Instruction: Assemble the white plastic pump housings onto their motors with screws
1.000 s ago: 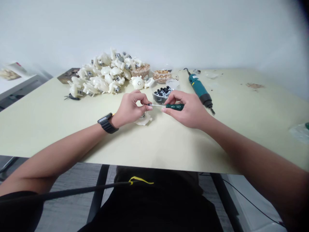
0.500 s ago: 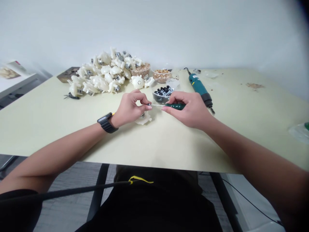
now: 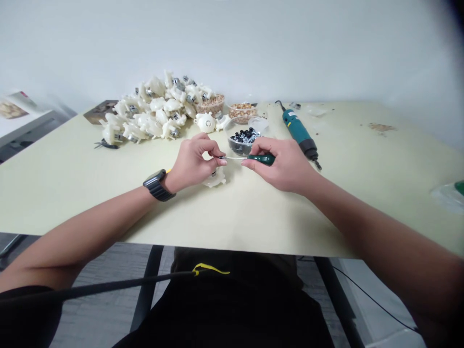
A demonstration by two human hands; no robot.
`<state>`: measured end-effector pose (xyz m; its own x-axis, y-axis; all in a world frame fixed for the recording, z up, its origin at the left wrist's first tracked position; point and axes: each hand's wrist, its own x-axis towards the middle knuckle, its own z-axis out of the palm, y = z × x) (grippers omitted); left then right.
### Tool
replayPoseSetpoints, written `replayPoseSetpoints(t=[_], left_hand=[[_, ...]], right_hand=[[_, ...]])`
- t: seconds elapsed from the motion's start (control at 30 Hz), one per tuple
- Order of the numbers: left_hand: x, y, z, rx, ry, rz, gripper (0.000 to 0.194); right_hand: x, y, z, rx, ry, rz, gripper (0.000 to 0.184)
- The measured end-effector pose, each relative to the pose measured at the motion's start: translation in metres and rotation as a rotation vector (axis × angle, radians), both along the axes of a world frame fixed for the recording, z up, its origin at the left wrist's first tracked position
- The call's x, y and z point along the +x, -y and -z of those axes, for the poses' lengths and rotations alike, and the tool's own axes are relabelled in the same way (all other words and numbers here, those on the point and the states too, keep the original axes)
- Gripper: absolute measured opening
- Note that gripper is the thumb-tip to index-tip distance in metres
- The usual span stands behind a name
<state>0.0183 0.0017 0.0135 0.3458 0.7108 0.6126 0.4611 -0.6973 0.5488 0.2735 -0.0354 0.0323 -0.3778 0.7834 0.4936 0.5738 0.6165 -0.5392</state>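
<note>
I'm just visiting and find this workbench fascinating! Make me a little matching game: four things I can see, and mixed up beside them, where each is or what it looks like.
Things:
1. Watch
2. Screwdriver
3. Power tool
4. Pliers

Places and looks:
A. Teal and black, lying on the table
B. Beside the pile of white parts
C. Worn at the left wrist
D. Held by its green handle in the right hand

Right pairs: 1-C, 2-D, 3-A, 4-B.
</note>
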Motion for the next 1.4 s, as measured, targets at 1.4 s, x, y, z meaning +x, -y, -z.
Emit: replayPoseSetpoints(t=[1.4], left_hand=[[0.0007,0.0009,0.0008,-0.016,-0.073,-0.025,0.014]], right_hand=[[0.0056,-0.0036,-0.0042,0.016,-0.092,-0.066,0.02]])
